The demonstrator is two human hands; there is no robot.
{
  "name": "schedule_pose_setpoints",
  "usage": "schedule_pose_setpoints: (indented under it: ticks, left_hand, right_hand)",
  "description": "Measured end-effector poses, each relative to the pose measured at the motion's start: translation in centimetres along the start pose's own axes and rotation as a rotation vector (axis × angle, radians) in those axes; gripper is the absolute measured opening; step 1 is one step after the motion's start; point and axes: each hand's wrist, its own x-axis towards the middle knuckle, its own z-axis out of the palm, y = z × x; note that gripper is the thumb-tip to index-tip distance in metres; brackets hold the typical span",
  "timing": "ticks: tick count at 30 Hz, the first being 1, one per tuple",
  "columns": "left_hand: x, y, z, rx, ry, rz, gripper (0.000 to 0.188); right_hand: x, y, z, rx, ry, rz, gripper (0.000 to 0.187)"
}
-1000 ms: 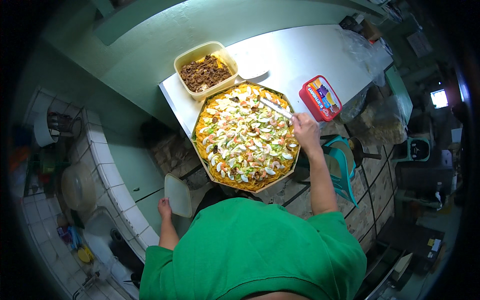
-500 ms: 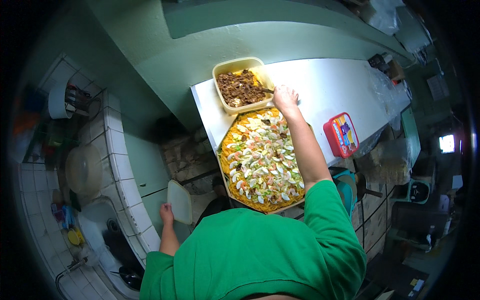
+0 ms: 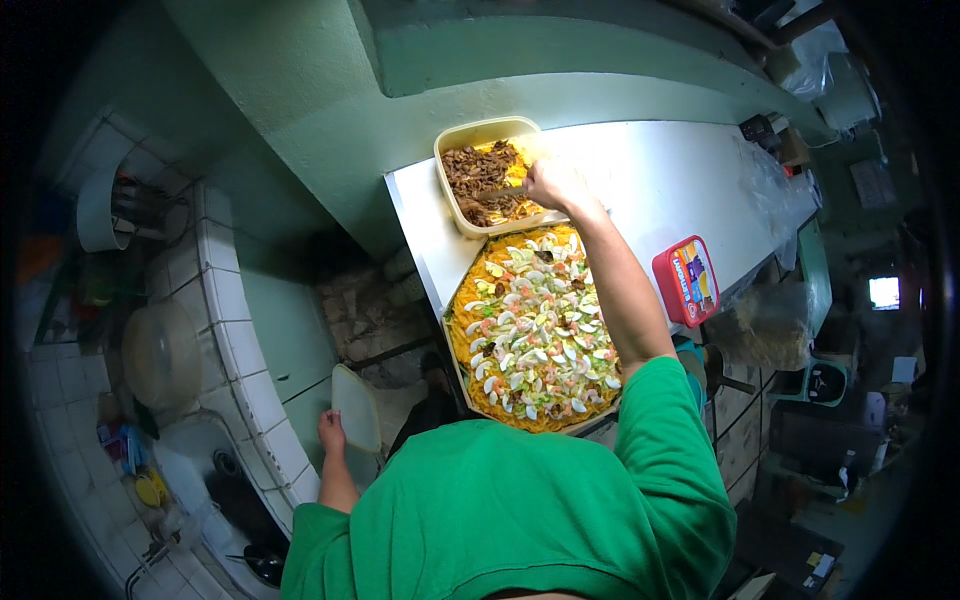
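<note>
My right hand (image 3: 551, 186) is closed on a slim, dark utensil (image 3: 502, 192) reaching into a cream plastic tub (image 3: 462, 222). The utensil's working end is lost among shredded brown topping (image 3: 474, 172), and yellow food shows beside the topping. Directly below the tub lies a large octagonal tray (image 3: 452, 366) of yellow noodles (image 3: 480, 297), covered with sliced boiled egg, shrimp-like pink bits and chopped greens. My right forearm crosses above the tray's right side. Down at my left side, my left hand (image 3: 331, 431) is closed at the edge of a pale, rounded, lid-like panel (image 3: 358, 405).
The tub and tray stand on a white table (image 3: 640, 170) against a green wall. A red-lidded plastic tub (image 3: 686, 281) sits near its right edge, with plastic bags (image 3: 768, 205) at the far end. Left is a tiled counter (image 3: 238, 345) with a sink (image 3: 192, 440).
My right hand has moved left and the utensil reaches further across the tub. More yellow shows in the tub around the brown topping. My left hand stays by the pale panel.
</note>
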Motion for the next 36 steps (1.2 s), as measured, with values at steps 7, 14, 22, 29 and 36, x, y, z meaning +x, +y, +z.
schedule_pose_setpoints:
  ticks: [7,14,22,29,36]
  left_hand:
    - [1.9,2.2,0.4,-0.128,-0.012,0.03,0.02]
    - [1.8,3.2,0.0,-0.082,0.009,0.005,0.021]
    - [1.7,1.5,-0.6,-0.013,-0.029,0.024,0.022]
    - [1.7,1.6,-0.4,-0.123,-0.07,0.043,0.019]
    - [1.2,2.4,-0.5,-0.172,-0.059,0.082,0.018]
  right_hand:
    - [-0.8,0.8,0.4,0.043,-0.075,-0.246,0.019]
    - [-0.2,1.6,1.3,0.129,0.195,-0.135,0.013]
    - [-4.1,1.6,1.4,0.171,0.171,-0.002,0.019]
    - [-3.8,-2.6,5.1,0.301,0.31,0.057,0.025]
    - [-4.4,-2.9,6.4,0.364,0.482,0.02,0.021]
